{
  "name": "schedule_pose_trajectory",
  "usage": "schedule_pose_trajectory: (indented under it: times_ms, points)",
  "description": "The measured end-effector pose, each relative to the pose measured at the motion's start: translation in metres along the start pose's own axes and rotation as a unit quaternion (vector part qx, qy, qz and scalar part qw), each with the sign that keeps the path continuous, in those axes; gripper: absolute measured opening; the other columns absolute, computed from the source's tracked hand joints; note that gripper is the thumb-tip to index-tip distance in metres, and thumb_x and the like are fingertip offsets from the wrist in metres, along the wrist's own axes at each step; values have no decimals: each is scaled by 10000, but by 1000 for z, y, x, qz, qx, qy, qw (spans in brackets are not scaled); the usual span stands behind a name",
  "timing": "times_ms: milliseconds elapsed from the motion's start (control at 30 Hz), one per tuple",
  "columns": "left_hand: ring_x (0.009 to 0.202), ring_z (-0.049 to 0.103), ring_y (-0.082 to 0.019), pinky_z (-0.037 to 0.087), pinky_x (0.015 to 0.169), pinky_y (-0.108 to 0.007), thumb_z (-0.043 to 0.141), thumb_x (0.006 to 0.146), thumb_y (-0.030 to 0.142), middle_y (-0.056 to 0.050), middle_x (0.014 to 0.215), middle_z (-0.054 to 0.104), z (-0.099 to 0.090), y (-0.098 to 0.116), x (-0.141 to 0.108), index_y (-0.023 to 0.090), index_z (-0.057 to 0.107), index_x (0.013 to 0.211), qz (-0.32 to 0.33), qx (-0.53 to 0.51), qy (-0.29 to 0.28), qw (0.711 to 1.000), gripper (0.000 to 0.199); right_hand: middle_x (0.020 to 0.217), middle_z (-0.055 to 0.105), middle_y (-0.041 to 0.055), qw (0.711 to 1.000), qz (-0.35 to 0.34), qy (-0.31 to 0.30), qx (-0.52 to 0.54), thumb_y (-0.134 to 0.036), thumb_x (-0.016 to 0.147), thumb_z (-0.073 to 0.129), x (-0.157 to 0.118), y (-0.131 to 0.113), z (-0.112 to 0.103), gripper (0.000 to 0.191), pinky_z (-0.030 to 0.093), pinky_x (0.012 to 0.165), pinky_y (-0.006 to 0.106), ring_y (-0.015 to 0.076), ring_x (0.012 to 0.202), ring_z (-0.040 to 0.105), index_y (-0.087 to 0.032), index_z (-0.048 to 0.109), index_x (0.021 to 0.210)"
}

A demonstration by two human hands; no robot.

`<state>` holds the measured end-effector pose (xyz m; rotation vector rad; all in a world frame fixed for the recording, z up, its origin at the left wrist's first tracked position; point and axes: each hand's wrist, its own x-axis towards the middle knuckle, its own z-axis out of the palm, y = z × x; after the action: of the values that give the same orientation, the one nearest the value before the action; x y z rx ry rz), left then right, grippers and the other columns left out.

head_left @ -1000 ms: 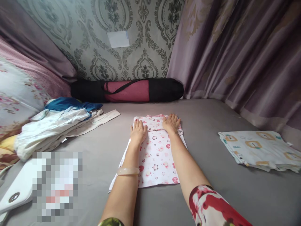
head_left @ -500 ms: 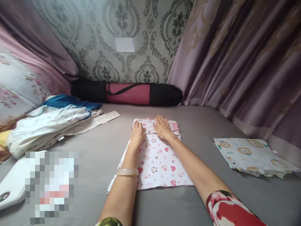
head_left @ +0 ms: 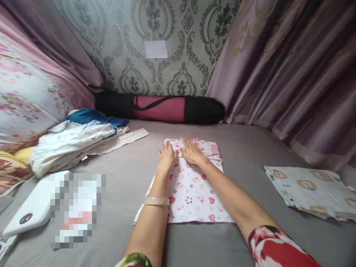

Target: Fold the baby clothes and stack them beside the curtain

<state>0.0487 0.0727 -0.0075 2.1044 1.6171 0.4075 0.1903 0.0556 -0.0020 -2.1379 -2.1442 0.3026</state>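
Note:
A white children's garment [head_left: 191,196] printed with pink hearts and flowers lies flat in front of me, probably a shirt. Its far end has a sleeve folded across, with a pink cuff [head_left: 214,149] at the right. My left hand [head_left: 167,155] rests flat on the far left corner, fingers spread. Beside it, my right hand [head_left: 191,151] presses palm down on the folded sleeve near the middle, fingers stretched out. Neither hand grips the cloth. The garment's left edge is partly hidden under my left forearm.
Loose clothes [head_left: 75,142] are heaped at the left by a floral pillow [head_left: 27,96]. Nearer are a white power bank [head_left: 39,204] and a blurred-out item [head_left: 79,211]. A folded patterned cloth [head_left: 308,189] lies right. A black and red long bag [head_left: 160,108] lines the wall.
The view has turned slightly left. My right hand has slid left along the folded sleeve, closer to my left hand, which stays near the far left corner.

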Motion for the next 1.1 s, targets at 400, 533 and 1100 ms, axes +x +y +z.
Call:
schedule_pose_trajectory:
  times_ms: [400, 533, 1100]
  points:
    - [1337, 427, -292, 353, 1088, -431, 439, 822, 69, -192, 1373, 492, -9, -19, 4, 146, 489, 1285, -34, -31, 79, 996, 472, 1592, 235, 146, 998, -23, 56, 7, -385, 1004, 191, 16, -31, 17, 633, 59, 1199, 372, 236, 1481, 150, -18, 289, 1510]
    - [1293, 459, -302, 376, 1052, -433, 442, 816, 70, -192, 1298, 525, -12, -21, 3, 146, 519, 1221, -56, -21, 78, 995, 419, 1592, 234, 151, 998, -24, 49, 3, -385, 1004, 198, 18, -30, 17, 631, 59, 1199, 379, 243, 1480, 150, -19, 288, 1510]
    - [1270, 532, -252, 433, 1049, -401, 336, 897, 153, -139, 1336, 592, -32, -28, 9, 155, 519, 1294, -185, -204, 167, 947, 437, 1602, 187, 150, 997, -71, 28, -10, -340, 984, 216, 29, -84, 15, 631, 63, 1195, 402, 240, 1484, 138, -5, 250, 1518]
